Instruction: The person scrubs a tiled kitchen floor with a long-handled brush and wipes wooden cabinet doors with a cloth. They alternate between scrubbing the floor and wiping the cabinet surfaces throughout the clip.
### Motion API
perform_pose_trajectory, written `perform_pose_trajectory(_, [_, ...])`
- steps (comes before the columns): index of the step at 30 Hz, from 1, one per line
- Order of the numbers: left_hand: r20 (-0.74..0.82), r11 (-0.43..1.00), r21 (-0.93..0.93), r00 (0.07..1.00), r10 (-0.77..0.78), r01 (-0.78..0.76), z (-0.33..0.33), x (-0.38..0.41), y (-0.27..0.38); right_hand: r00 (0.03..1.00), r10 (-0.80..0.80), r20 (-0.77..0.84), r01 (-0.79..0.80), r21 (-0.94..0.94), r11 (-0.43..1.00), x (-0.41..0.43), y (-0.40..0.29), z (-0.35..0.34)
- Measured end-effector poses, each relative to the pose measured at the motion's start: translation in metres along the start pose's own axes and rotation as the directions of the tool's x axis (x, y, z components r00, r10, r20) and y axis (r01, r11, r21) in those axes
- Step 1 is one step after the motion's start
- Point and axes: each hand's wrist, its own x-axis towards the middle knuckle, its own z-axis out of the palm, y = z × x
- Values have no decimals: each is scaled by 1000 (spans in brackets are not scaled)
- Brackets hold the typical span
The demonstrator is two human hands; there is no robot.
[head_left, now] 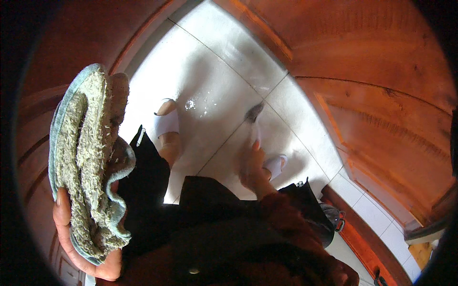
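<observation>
A folded, fuzzy cream-coloured cleaning pad with a pale blue-green edge (89, 143) stands large at the left, close to the camera. My left hand (64, 228) is closed on its lower end, the thumb against its side. Lower right of the centre, my right hand (252, 168) grips the end of a thin pale handle. From there a brush (254, 112), its dark head blurred, points away over the tiled floor (229, 143). Small white bits or suds (200, 103) lie on the tiles beyond my feet.
Reddish-brown wooden panels (379, 118) rise at the right, and another wooden panel (82, 39) at the left. My slippered feet (167, 123) stand on the floor. A dark bag (331, 214) is beside a wooden sill (357, 246) at the lower right.
</observation>
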Motion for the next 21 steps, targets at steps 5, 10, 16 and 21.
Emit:
perform_pose_trajectory(5, [-68, 999, 37, 998, 0, 2, 1, -5, 3, 980, 189, -60, -165, 286, 944, -72, -98, -11])
perform_pose_trajectory(10, [-152, 1000, 25, 988, -8, 12, 6, -10, 5, 996, 85, 37, -88, 83, 993, -74, -198, -35])
perform_pose_trajectory(16, [-24, 979, 180, 995, 98, -93, -1, -7, 0, 1000, -10, 13, 12, -176, 984, -53, -24, -4])
perform_pose_trajectory(21, [-77, 990, 131, 995, 58, -48, 6, -9, 5, 989, -11, 146, 43, -214, 976, -24, -62, 0])
